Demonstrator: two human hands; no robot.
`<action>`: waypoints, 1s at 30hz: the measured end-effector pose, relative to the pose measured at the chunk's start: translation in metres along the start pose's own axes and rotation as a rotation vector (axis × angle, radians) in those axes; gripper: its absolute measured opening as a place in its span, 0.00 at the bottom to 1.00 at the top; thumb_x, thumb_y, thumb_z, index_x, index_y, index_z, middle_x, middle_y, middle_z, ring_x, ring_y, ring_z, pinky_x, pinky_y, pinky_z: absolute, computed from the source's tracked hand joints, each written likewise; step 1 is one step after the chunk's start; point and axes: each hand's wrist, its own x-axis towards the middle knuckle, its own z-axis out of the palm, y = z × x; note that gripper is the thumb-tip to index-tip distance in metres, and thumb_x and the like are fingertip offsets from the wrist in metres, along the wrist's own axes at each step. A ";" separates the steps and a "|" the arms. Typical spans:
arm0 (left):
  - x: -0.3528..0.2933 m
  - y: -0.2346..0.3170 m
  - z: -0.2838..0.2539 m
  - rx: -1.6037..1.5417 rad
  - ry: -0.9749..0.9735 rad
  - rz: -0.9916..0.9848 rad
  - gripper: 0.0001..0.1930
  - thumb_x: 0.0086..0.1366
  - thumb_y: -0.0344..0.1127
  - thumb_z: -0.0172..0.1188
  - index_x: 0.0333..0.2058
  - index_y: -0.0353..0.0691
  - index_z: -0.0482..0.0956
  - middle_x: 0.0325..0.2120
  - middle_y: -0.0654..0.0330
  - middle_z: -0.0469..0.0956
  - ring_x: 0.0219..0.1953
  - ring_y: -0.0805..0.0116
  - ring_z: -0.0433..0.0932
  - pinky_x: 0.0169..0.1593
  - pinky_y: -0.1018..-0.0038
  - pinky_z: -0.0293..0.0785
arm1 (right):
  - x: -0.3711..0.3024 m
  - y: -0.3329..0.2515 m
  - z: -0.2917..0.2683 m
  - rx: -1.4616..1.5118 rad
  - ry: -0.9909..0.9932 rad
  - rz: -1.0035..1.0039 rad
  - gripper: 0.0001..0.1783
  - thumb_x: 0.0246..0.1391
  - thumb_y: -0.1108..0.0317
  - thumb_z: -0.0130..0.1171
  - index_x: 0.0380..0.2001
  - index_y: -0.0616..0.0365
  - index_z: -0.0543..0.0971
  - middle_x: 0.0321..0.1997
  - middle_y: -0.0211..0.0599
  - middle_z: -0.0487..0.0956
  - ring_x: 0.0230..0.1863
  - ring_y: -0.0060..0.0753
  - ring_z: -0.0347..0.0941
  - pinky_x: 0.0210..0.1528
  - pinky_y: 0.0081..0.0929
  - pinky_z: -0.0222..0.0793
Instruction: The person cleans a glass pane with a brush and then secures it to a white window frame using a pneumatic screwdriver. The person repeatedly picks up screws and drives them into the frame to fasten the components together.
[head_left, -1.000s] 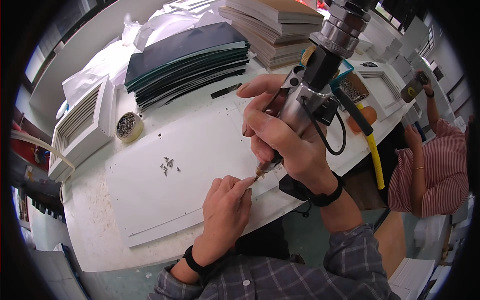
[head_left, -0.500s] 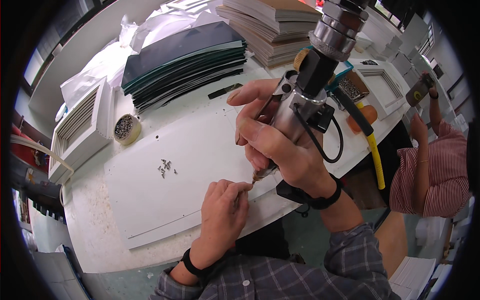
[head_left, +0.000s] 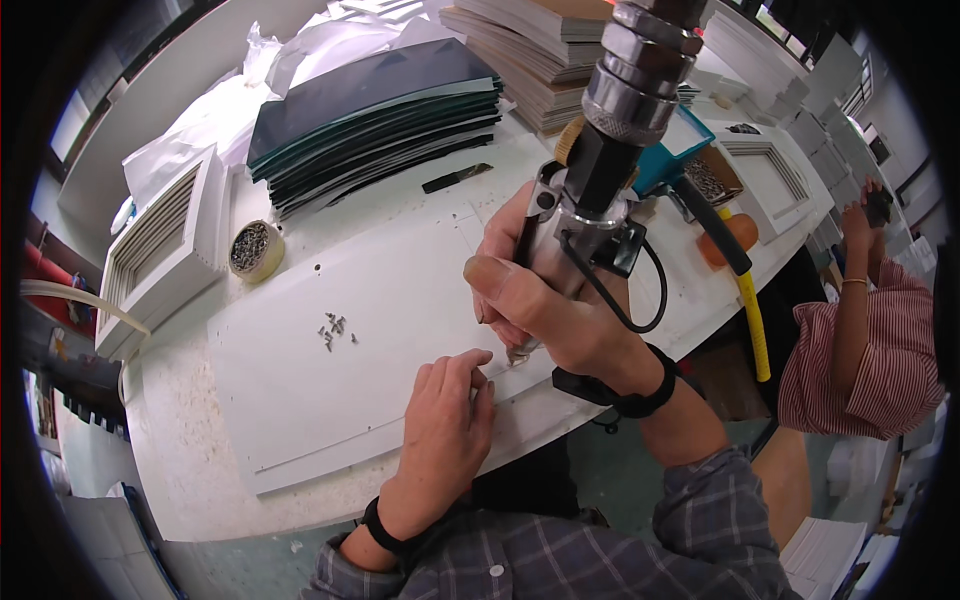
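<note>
white desk [head_left: 190,470]: your right hand [head_left: 545,300] grips the hanging screwdriver [head_left: 600,190] at the panel's [head_left: 370,330] near edge; left hand [head_left: 445,430] presses flat; loose screws [head_left: 335,330] remain, so fastening looks unfinished.

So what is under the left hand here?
The left hand lies flat on a white panel near its front edge, beside the tip of the screwdriver tool in the right hand. Anything beneath the palm is covered.
</note>
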 end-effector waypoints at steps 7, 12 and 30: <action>-0.003 0.001 0.000 -0.010 -0.023 -0.009 0.16 0.64 0.22 0.59 0.51 0.36 0.72 0.35 0.54 0.74 0.39 0.53 0.72 0.45 0.61 0.69 | -0.001 0.011 0.001 -0.059 -0.051 -0.053 0.09 0.59 0.73 0.61 0.31 0.58 0.69 0.24 0.38 0.75 0.18 0.19 0.70 0.18 0.20 0.64; -0.005 0.006 -0.015 -0.014 -0.076 -0.012 0.17 0.65 0.23 0.59 0.52 0.36 0.72 0.40 0.53 0.77 0.45 0.52 0.74 0.50 0.61 0.71 | 0.005 0.001 0.008 -0.024 -0.116 0.025 0.12 0.60 0.68 0.63 0.42 0.63 0.75 0.28 0.38 0.79 0.19 0.16 0.70 0.20 0.19 0.65; 0.034 -0.095 -0.159 0.470 -0.102 0.021 0.07 0.65 0.28 0.64 0.42 0.37 0.81 0.34 0.52 0.81 0.35 0.53 0.81 0.41 0.65 0.78 | 0.058 -0.017 -0.005 0.155 0.118 -0.216 0.23 0.63 0.62 0.56 0.57 0.66 0.72 0.32 0.35 0.76 0.14 0.14 0.64 0.18 0.19 0.64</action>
